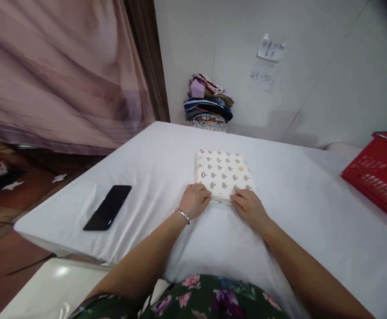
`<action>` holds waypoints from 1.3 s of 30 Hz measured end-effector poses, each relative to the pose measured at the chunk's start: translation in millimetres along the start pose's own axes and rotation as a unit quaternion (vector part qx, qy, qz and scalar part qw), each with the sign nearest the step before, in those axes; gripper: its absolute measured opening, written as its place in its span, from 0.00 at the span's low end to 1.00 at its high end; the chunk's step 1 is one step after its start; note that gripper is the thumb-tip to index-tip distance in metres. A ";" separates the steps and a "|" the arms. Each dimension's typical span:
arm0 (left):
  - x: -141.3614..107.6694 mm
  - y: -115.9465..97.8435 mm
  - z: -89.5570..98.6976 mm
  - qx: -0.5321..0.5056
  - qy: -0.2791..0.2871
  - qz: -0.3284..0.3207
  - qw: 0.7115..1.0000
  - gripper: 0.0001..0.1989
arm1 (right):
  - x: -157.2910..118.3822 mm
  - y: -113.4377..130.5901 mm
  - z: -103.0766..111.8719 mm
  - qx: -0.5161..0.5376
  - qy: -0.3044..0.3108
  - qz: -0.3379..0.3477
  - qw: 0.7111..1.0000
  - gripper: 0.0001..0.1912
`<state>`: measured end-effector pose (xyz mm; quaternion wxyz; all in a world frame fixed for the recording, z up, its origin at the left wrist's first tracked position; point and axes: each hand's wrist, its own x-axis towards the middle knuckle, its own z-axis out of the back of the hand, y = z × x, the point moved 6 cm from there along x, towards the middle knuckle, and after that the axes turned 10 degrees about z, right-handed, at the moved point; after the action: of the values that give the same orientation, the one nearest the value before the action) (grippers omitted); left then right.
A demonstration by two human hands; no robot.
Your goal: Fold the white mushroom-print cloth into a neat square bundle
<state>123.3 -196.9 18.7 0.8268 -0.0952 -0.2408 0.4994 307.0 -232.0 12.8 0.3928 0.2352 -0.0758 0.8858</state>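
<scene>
A folded white cloth [225, 170] printed with small grey, purple and yellow mushroom-like shapes lies flat on the white-covered table [160, 155]. My left hand [195, 200] grips its near left corner, fingers curled over the edge. At the near right corner my right hand [249, 206] pinches the cloth in the same way. Several stacked layers show along the near edge between my hands. Both thumbs are partly hidden, and a bracelet circles my left wrist.
A black phone [109, 207] lies on the table's left side. A red plastic basket [379, 173] stands at the right edge. Folded clothes [208, 104] are piled beyond the far edge, against the wall. A pink curtain [67, 71] hangs at the left, above a white stool [54, 288].
</scene>
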 end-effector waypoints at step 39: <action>113.2 22.2 9.0 -0.012 -0.032 0.120 0.992 0.21 | 71.6 -91.8 -28.7 -0.016 0.127 -0.209 0.970 0.32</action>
<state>145.1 -88.3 51.9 0.7513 -0.1174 -0.2604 0.5950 322.3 -113.2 17.0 0.5790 0.1256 0.0113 0.8055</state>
